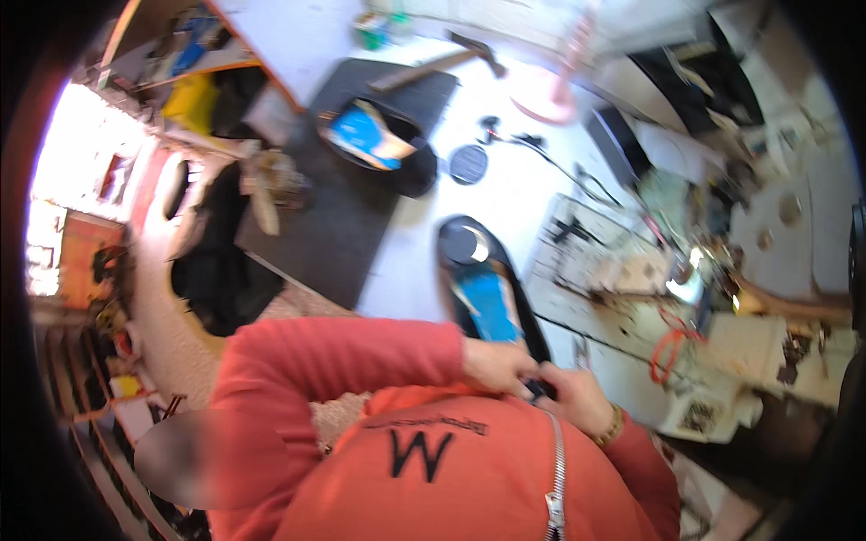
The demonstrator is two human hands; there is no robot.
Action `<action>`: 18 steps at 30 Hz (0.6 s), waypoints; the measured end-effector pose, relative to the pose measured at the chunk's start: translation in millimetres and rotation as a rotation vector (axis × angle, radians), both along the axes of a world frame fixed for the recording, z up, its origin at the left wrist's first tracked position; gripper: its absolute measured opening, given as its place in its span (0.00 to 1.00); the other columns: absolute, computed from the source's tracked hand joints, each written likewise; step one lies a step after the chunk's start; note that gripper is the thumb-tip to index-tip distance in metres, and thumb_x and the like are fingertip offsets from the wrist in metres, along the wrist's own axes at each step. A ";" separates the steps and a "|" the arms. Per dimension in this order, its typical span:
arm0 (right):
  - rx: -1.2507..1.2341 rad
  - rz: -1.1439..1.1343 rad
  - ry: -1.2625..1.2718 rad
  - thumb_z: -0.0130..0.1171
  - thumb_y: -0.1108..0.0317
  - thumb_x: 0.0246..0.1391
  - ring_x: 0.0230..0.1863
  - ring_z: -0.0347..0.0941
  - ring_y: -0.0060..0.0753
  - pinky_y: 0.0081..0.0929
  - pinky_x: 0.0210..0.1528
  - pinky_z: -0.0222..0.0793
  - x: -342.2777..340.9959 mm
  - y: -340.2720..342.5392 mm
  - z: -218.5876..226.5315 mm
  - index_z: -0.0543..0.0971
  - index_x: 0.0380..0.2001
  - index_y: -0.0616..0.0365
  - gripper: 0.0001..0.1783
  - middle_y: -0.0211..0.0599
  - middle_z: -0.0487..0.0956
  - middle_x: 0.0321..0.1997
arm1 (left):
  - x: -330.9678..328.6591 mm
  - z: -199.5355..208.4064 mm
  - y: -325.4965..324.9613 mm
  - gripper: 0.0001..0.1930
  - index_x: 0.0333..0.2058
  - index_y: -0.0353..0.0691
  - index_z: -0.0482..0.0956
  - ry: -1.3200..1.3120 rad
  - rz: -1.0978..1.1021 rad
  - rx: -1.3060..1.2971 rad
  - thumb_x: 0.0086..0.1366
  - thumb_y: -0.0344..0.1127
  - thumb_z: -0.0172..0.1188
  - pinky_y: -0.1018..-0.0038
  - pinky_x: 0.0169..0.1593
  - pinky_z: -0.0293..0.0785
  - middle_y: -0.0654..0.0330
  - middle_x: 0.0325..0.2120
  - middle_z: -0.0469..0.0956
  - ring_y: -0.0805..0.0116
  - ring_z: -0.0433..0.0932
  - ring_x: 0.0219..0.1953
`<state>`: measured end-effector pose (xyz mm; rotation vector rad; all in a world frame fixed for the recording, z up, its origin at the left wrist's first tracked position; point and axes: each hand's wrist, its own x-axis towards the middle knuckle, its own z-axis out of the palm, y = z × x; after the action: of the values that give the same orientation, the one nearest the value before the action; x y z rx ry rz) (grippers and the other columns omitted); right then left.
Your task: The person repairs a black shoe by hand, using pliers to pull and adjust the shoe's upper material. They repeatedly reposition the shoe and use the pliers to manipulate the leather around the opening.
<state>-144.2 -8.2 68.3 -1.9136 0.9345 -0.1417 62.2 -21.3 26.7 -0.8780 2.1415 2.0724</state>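
In front of my jacket, my left hand [498, 365] and my right hand [579, 397] meet with bent fingers closed together. A small dark piece [539, 389] sits between their fingertips; its kind cannot be made out. Just beyond my hands a black shoe [523, 311] lies lengthwise on the white table, its near end partly hidden by them. Inside it shows a bright blue lining [490, 302], with a round grey disc [464, 242] at its far end. Further off, a second black shoe [416, 171] with a blue and tan inside rests on a dark sheet.
A hammer [433, 69] lies across the dark sheet [325, 261]. Beside it are a round grey disc [468, 165], a pink stand base [545, 95] and a thin cable [564, 169]. A sewing machine [794, 243] stands right, near an orange-red cord [666, 353]. Shelves [77, 370] line the left.
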 end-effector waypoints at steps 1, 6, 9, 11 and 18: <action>-0.017 0.038 0.053 0.62 0.65 0.45 0.25 0.76 0.51 0.40 0.27 0.70 0.0 -0.9 1.6 0.79 0.41 0.51 0.16 0.47 0.77 0.22 | -2.2 1.2 0.4 0.13 0.37 0.33 0.74 0.017 -0.010 0.042 0.63 0.39 0.59 0.64 0.39 0.70 0.51 0.29 0.75 0.60 0.74 0.34; -0.057 -0.026 0.061 0.64 0.66 0.42 0.21 0.74 0.52 0.36 0.22 0.67 7.7 3.2 -2.0 0.78 0.30 0.58 0.11 0.48 0.73 0.18 | 2.0 8.0 3.0 0.16 0.35 0.30 0.77 0.018 -0.029 -0.145 0.64 0.41 0.53 0.62 0.43 0.69 0.43 0.31 0.77 0.50 0.76 0.36; 0.021 -0.119 -0.030 0.69 0.63 0.44 0.13 0.57 0.30 0.29 0.17 0.56 8.7 5.9 -6.8 0.72 0.20 0.63 0.18 0.43 0.65 0.12 | 5.5 10.1 6.9 0.16 0.30 0.33 0.79 0.085 0.041 -0.104 0.62 0.43 0.55 0.60 0.38 0.69 0.45 0.26 0.77 0.50 0.77 0.33; 0.011 -0.078 -0.038 0.68 0.63 0.45 0.13 0.57 0.26 0.28 0.17 0.54 6.3 5.3 -9.8 0.71 0.19 0.64 0.18 0.42 0.65 0.12 | 6.4 10.8 9.5 0.15 0.27 0.35 0.79 0.085 0.080 -0.128 0.62 0.43 0.55 0.60 0.36 0.69 0.46 0.23 0.77 0.50 0.77 0.31; 0.143 -0.116 -0.056 0.68 0.61 0.44 0.15 0.64 0.24 0.27 0.19 0.60 4.3 13.6 -15.6 0.76 0.23 0.66 0.17 0.43 0.73 0.15 | 3.1 19.6 27.8 0.11 0.23 0.38 0.79 0.092 0.143 -0.678 0.54 0.40 0.58 0.57 0.26 0.69 0.51 0.18 0.76 0.49 0.76 0.22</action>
<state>-139.8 5.4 52.7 -1.7162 0.9917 -0.1908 65.3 6.5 46.3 -1.0116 2.9718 1.4392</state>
